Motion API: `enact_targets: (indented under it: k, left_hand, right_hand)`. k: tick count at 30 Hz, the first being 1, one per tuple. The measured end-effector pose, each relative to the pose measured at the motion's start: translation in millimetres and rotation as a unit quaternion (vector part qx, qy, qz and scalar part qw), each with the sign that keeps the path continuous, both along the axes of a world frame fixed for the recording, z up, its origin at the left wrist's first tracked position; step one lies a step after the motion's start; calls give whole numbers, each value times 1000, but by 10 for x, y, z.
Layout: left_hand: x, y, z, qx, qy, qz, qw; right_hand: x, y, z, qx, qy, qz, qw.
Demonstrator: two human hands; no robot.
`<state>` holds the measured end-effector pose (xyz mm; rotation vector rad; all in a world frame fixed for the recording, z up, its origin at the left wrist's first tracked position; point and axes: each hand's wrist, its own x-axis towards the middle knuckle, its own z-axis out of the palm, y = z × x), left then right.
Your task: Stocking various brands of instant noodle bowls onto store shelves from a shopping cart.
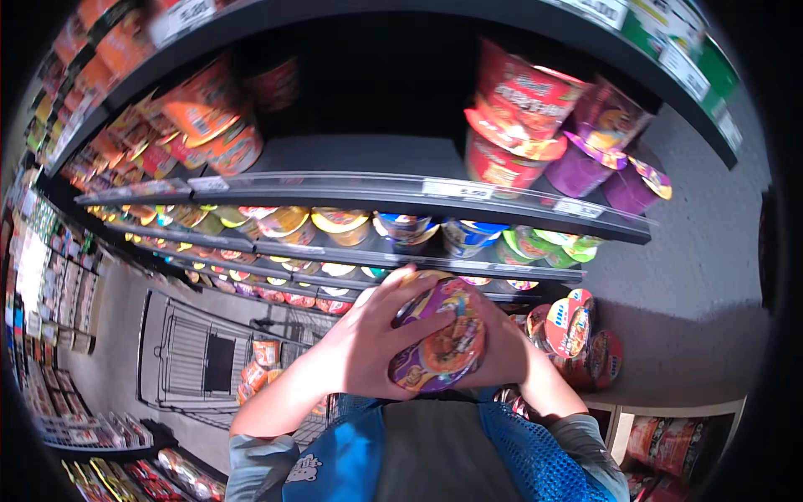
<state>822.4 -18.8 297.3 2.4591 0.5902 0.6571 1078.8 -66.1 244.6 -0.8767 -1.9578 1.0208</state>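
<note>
A purple instant noodle cup [443, 339] is between my two hands in front of my chest, its picture-printed lid facing up. My left hand [375, 326] wraps round its left side, with fingers reaching across the lid. On the other side my right hand [504, 345] closes round the cup, its fingers partly hidden. Beyond the hands is a dark shelf [360, 155] with similar purple cups [581, 165] at its right end. Beside those stand stacked red noodle cups [506, 161].
At the left stands a metal shopping cart [171, 356] with orange packets [266, 353] inside. Lower shelves hold yellow cups [341, 224], blue cups [471, 237] and green cups [535, 245]. More red cups [569, 326] are stacked at the right, above a case with red packs [665, 443].
</note>
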Motion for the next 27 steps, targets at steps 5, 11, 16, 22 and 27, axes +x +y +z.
enact_targets:
  k: [5,11,16,22,27]
  left_hand:
    - [650,52,147,125,-164,7,979]
    - [825,37,-368,27,-276,42,960]
    - [601,82,-1018,-139,-253,168,943]
    - [-36,3,-1496,-210,-308,292,881]
    - [-627,12,-2080,-133,-252,404,869]
  right_hand:
    - [827,-237,17,66,103,-150,981]
    - [1497,-280,665,253,308,-374,837]
    - [2172,168,907,443,211,-510,707]
    - [2649,753,1082,421,114,-575,692]
    - [2950,982,1036,411,-30,-661,627]
